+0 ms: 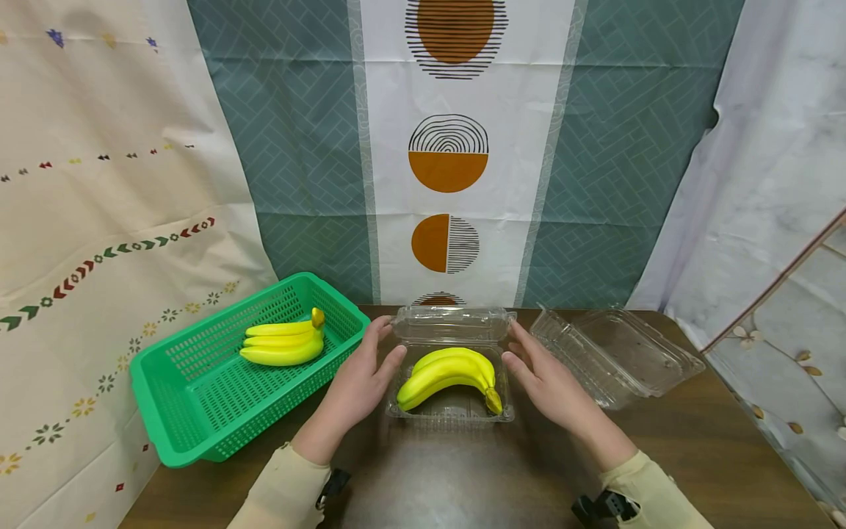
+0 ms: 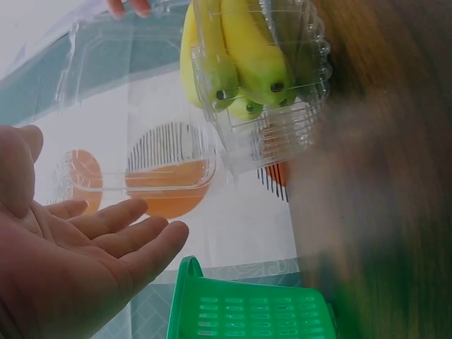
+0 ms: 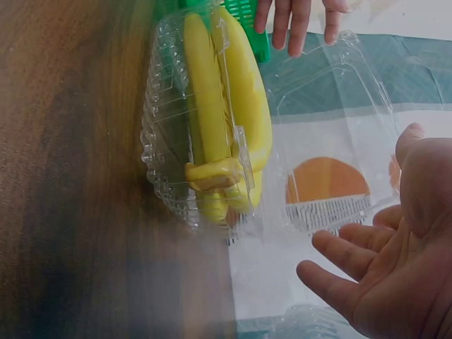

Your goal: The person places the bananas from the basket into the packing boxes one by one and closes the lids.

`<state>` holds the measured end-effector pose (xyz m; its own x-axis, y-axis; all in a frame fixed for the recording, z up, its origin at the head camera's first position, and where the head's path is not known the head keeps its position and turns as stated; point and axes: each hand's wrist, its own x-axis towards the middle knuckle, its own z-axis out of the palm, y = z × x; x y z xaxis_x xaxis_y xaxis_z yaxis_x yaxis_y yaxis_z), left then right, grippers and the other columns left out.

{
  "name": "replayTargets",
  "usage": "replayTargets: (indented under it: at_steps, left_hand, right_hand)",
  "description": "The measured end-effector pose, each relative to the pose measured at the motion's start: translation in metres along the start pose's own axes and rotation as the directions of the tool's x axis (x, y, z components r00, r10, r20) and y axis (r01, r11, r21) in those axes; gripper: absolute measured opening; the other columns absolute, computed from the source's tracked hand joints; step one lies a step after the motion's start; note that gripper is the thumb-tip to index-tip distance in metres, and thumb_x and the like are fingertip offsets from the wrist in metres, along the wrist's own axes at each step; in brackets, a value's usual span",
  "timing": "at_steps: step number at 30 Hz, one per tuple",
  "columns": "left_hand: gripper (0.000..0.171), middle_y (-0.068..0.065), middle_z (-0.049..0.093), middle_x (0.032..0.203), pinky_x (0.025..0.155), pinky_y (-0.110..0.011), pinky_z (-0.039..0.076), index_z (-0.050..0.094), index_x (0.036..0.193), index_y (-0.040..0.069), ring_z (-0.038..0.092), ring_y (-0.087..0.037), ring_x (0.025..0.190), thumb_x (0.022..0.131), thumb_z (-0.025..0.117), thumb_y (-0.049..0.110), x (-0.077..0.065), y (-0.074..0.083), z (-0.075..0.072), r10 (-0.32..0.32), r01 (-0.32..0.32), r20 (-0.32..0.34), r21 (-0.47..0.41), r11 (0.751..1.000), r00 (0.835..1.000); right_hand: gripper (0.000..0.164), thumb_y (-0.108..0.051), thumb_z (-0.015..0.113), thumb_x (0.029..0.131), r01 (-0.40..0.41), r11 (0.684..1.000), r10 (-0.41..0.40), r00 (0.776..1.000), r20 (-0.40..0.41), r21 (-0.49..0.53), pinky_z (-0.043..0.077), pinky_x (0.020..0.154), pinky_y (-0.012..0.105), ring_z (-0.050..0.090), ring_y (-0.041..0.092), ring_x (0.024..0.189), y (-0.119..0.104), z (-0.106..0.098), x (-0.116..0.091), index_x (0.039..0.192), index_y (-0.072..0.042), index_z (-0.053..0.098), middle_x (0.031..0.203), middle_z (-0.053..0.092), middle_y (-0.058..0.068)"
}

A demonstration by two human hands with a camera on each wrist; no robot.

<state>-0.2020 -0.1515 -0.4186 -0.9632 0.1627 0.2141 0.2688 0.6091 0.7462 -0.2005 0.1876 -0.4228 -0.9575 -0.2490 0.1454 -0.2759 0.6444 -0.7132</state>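
A bunch of yellow bananas [image 1: 452,371] lies in a clear plastic clamshell box [image 1: 449,417] at the middle of the table. The box's lid [image 1: 452,323] is raised at the back. My left hand [image 1: 360,382] is at the left side of the lid, its fingers extended in the left wrist view, with nothing gripped. On the opposite side, my right hand [image 1: 548,378] has its fingertips near the lid's right edge. The right wrist view shows those fingers [image 3: 339,254] loosely spread and holding nothing.
To the left stands a green plastic basket [image 1: 244,433] with another bunch of bananas [image 1: 284,342] inside. Another clear clamshell box [image 1: 621,353] lies open at the back right. A patterned cloth [image 1: 311,147] hangs behind the table [image 1: 449,477].
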Motion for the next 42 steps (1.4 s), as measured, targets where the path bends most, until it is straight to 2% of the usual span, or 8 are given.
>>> replayTargets:
  at_steps: [5, 12, 17, 21, 28, 33, 42]
  left_hand:
    - [0.067, -0.015, 0.05, 0.168, 0.117, -0.067, 0.045, 0.033, 0.168, 0.019, 0.052, -0.042, 0.15, 0.114, 0.058, 0.051, -0.003, -0.001, 0.0, 0.001, -0.001, -0.001, 0.016, 1.0, 1.0]
    - [0.066, -0.014, 0.052, 0.166, 0.117, -0.065, 0.045, 0.035, 0.169, 0.019, 0.053, -0.041, 0.149, 0.114, 0.059, 0.048, -0.007, -0.004, 0.0, 0.012, -0.012, 0.011, 0.026, 1.0, 1.0]
    - [0.069, -0.013, 0.052, 0.167, 0.117, -0.065, 0.046, 0.033, 0.171, 0.021, 0.055, -0.043, 0.148, 0.114, 0.059, 0.049, -0.011, -0.007, 0.003, -0.001, 0.0, 0.027, 0.039, 0.999, 1.0]
    - [0.07, -0.012, 0.05, 0.168, 0.117, -0.065, 0.045, 0.033, 0.172, 0.023, 0.054, -0.04, 0.15, 0.114, 0.06, 0.049, -0.013, -0.008, 0.005, -0.015, 0.013, 0.034, 0.041, 0.999, 0.999]
    - [0.072, -0.011, 0.049, 0.17, 0.119, -0.063, 0.044, 0.033, 0.174, 0.023, 0.05, -0.036, 0.153, 0.114, 0.058, 0.052, -0.017, -0.011, 0.009, -0.031, 0.027, 0.052, 0.075, 0.997, 0.998]
    - [0.074, -0.01, 0.047, 0.171, 0.12, -0.063, 0.043, 0.035, 0.174, 0.02, 0.049, -0.036, 0.154, 0.113, 0.057, 0.055, -0.019, -0.013, 0.01, -0.025, 0.019, 0.058, 0.102, 0.995, 0.998]
    - [0.069, -0.008, 0.046, 0.173, 0.119, -0.065, 0.043, 0.037, 0.174, 0.022, 0.05, -0.038, 0.153, 0.114, 0.061, 0.046, -0.019, -0.016, 0.016, -0.031, 0.023, 0.065, 0.122, 0.992, 0.997]
  right_hand:
    - [0.078, -0.051, 0.05, 0.117, 0.028, 0.999, -0.028, 1.0, -0.006, 0.017, 0.042, 0.119, 0.065, 0.048, 0.04, 0.154, 0.0, 0.0, -0.005, 0.178, -0.011, 0.02, 0.176, 0.036, 0.019]
    - [0.073, -0.052, 0.048, 0.118, 0.02, 1.0, -0.02, 1.0, -0.004, 0.002, 0.043, 0.117, 0.068, 0.05, 0.042, 0.152, 0.003, 0.002, -0.009, 0.177, -0.018, 0.024, 0.167, 0.049, 0.022]
    - [0.074, -0.054, 0.046, 0.118, 0.006, 1.0, -0.006, 1.0, 0.008, -0.014, 0.042, 0.118, 0.068, 0.05, 0.042, 0.152, 0.004, 0.004, -0.011, 0.177, -0.016, 0.024, 0.171, 0.045, 0.02]
    - [0.069, -0.047, 0.046, 0.119, 0.03, 0.999, -0.03, 1.0, 0.001, -0.037, 0.04, 0.119, 0.069, 0.051, 0.045, 0.15, 0.003, 0.005, -0.014, 0.176, -0.011, 0.03, 0.174, 0.04, 0.019]
    - [0.067, -0.046, 0.046, 0.119, 0.036, 0.998, -0.035, 0.999, 0.014, -0.051, 0.041, 0.118, 0.069, 0.055, 0.045, 0.146, 0.003, 0.009, -0.02, 0.173, -0.008, 0.034, 0.173, 0.041, 0.021]
    - [0.067, -0.044, 0.048, 0.119, 0.036, 0.998, -0.036, 0.999, 0.011, -0.043, 0.038, 0.12, 0.069, 0.049, 0.046, 0.151, 0.007, 0.013, -0.02, 0.174, -0.007, 0.033, 0.173, 0.04, 0.022]
    - [0.068, -0.043, 0.05, 0.119, 0.029, 0.998, -0.028, 0.999, 0.022, -0.047, 0.033, 0.123, 0.07, 0.039, 0.046, 0.158, 0.015, 0.018, -0.02, 0.174, -0.008, 0.032, 0.175, 0.037, 0.02]
